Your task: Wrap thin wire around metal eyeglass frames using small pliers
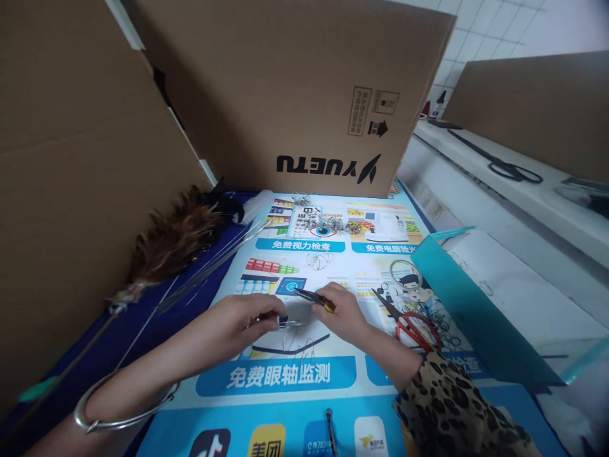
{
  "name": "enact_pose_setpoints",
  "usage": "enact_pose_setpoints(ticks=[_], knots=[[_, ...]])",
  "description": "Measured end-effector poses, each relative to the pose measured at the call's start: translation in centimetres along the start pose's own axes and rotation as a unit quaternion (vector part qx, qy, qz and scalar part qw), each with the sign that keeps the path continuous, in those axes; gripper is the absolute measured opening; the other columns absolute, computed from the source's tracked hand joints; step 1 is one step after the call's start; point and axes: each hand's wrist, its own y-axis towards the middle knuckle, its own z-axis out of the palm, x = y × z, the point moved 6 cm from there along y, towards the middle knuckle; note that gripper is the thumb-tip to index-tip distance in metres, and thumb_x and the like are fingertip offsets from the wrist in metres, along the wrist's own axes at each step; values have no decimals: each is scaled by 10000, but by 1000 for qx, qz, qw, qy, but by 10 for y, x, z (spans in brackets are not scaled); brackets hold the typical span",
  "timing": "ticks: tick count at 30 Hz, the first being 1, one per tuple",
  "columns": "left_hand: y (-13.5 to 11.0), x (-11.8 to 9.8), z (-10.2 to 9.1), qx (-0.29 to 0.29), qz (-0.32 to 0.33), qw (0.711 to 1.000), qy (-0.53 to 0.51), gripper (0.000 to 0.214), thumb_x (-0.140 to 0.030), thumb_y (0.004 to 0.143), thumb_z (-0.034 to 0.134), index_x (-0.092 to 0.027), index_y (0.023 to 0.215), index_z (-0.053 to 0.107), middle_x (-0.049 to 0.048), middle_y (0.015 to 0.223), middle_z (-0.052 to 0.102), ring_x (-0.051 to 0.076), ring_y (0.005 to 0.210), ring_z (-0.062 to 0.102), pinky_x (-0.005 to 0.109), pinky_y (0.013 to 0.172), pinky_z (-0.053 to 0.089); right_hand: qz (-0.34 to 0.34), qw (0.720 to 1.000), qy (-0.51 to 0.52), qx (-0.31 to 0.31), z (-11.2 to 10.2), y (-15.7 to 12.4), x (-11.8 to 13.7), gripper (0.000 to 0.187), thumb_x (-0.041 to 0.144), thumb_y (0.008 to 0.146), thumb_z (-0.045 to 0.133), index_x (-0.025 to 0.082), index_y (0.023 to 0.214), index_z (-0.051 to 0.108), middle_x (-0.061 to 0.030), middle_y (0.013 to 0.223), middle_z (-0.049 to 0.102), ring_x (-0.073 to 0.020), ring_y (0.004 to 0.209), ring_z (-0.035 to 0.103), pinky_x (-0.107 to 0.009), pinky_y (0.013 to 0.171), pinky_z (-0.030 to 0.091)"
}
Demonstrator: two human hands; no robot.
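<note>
My left hand (240, 327) is closed, pinching a thin bent metal wire (295, 324) between thumb and fingers. A pair of pliers (310, 296) with dark jaws and yellow-black handles is gripped in my right hand (343, 315). The jaws point left, above the wire and apart from it as far as I can see. Below the left fingertips, more thin wire strands (297, 348) show faintly over the printed poster (342, 400). Orange-handled scissors (419, 330) lie to the right, beside a heap of small wire pieces (445, 324). A wire coil (406, 274) sits just behind them.
A large cardboard box (266, 89) stands at the back, another cardboard panel (71, 158) at left. Wire bundles (333, 224) lie towards the box. Brown feathers (171, 241) and long thin rods (209, 266) are at left, a teal folder (480, 317) at right. Black scissors (504, 166) rest on the ledge.
</note>
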Motion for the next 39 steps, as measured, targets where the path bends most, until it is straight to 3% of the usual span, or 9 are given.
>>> enact_pose_setpoints(ticks=[7,12,16,21,26,29,32,36,39], knots=[[35,10,16,29,8,997,-64,108,-223,827,470,-194,846,573,-14,733,620,138,682,575,224,618,422,65,982,175,39,-5,1,8,188,334,807,542,179,884,616,-7,794,573,-137,751,533,-231,663,408],[39,23,25,19,-15,991,-131,91,-234,821,481,-181,823,556,-15,677,608,133,640,565,233,601,431,108,961,246,57,0,-2,8,242,385,788,553,173,888,612,-3,791,577,-138,740,519,-238,662,415],[38,29,24,-28,-50,967,-249,104,-277,826,503,-175,823,520,-19,656,585,127,617,558,229,569,434,127,952,273,52,3,-4,3,236,385,786,556,169,863,610,11,732,549,-115,675,487,-222,625,395],[39,28,27,-119,-80,914,-379,176,-317,786,580,-169,848,507,-3,699,601,151,672,593,235,556,445,140,945,297,3,1,-5,4,202,353,774,578,161,832,599,19,693,523,-101,627,456,-211,584,369],[41,29,30,-174,-94,880,-432,194,-302,773,607,-155,865,519,15,715,630,139,639,589,243,574,451,140,959,241,-47,-8,-5,6,205,362,810,530,162,798,578,20,679,515,-102,623,455,-211,578,376],[39,33,18,-221,-85,894,-380,164,-302,794,574,-158,862,535,20,736,627,150,673,598,244,578,449,115,981,139,-76,-18,-3,5,191,348,824,514,171,796,579,5,702,522,-119,660,479,-223,600,392],[35,29,0,-247,-28,944,-217,124,-276,806,548,-166,843,591,41,813,636,181,790,596,282,673,461,50,993,32,-102,-29,-1,7,154,313,828,510,178,836,584,-32,787,548,-151,752,511,-258,671,418],[32,15,-8,-218,100,971,7,167,-225,839,483,-193,881,642,51,883,653,196,891,574,322,814,440,-56,986,-114,-112,-38,2,18,173,299,827,517,182,937,584,-84,892,571,-200,870,511,-334,778,419],[33,16,-3,-179,113,975,67,200,-224,858,444,-194,914,634,53,894,661,195,870,586,314,794,456,-86,973,-206,-62,-35,4,23,188,315,832,524,186,948,596,-84,871,579,-209,867,509,-349,781,411]])
